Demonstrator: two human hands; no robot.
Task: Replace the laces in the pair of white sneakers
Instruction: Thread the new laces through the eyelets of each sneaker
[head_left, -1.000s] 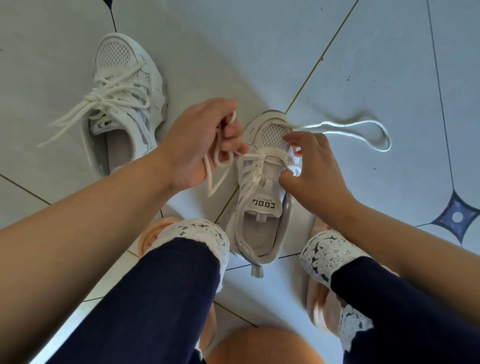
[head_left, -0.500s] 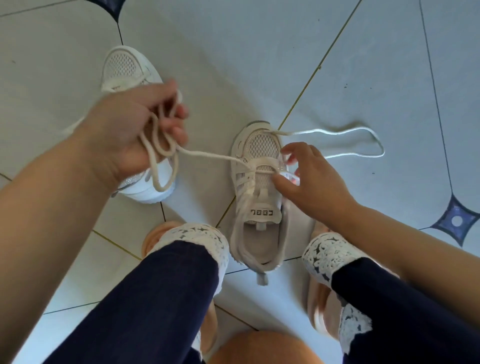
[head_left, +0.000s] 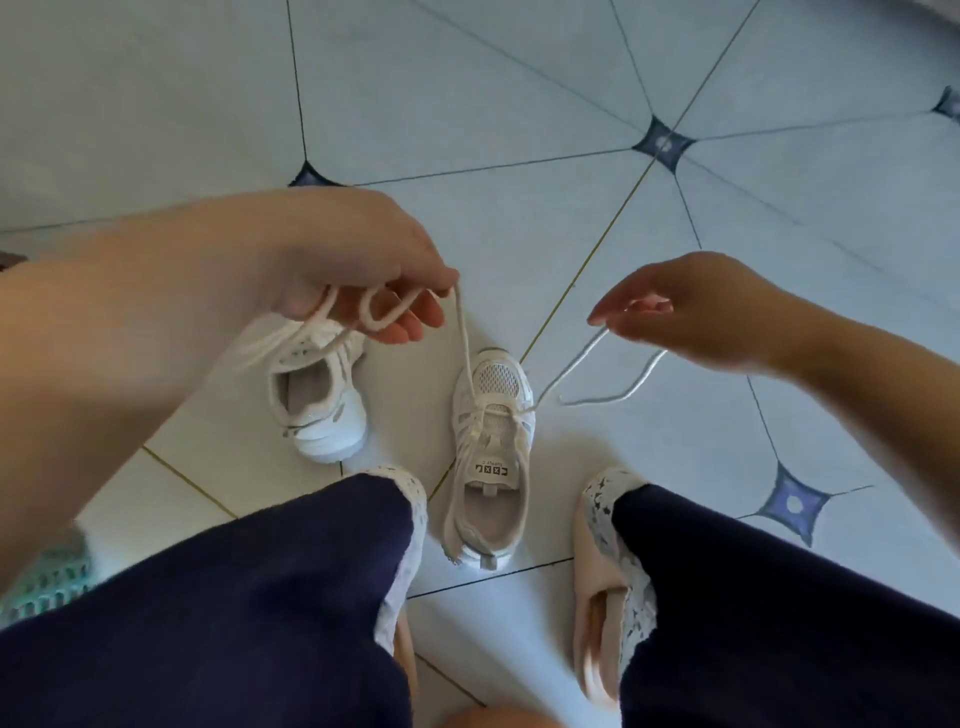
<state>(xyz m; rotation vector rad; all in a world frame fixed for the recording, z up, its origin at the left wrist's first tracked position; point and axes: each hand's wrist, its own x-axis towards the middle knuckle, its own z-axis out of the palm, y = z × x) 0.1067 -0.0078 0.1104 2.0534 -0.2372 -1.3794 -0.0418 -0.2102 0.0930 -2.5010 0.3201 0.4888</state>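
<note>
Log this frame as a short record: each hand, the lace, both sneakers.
left hand: grips gathered loops of the lace, raised above the floor
right hand: pinches the other stretch of the lace
lace: threaded through the near sneaker close to its toe
near sneaker: upright between the feet
other sneaker: to its left, laced, partly behind the left hand

L hand (head_left: 358, 270) raised, fingers curled on lace (head_left: 464, 338), R hand (head_left: 696, 306) fwd, fingertips pinching it

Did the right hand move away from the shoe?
Yes. The right hand was resting on the lacing of the near sneaker. Now it is off the sneaker, above and to the right of it, pinching the lace near its end.
</note>
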